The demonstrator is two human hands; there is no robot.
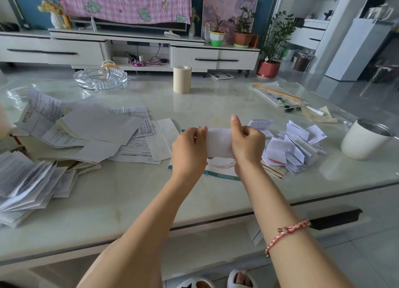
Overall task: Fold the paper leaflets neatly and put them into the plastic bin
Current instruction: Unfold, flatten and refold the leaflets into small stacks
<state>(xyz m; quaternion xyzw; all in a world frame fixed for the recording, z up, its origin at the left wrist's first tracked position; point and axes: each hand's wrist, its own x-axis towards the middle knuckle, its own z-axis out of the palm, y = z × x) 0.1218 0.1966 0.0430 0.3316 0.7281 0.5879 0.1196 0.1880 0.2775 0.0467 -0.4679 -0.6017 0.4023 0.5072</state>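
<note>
The left hand (190, 146) and right hand (248, 144) are pinching a leaflet (219, 143), folded pile (295, 146) lying at three o'clock; uneven pulling is risking a crooked crease.

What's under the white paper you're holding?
A teal-edged booklet lies on the table beneath the paper. The paper, left hand and right hand hide most of it.
</note>
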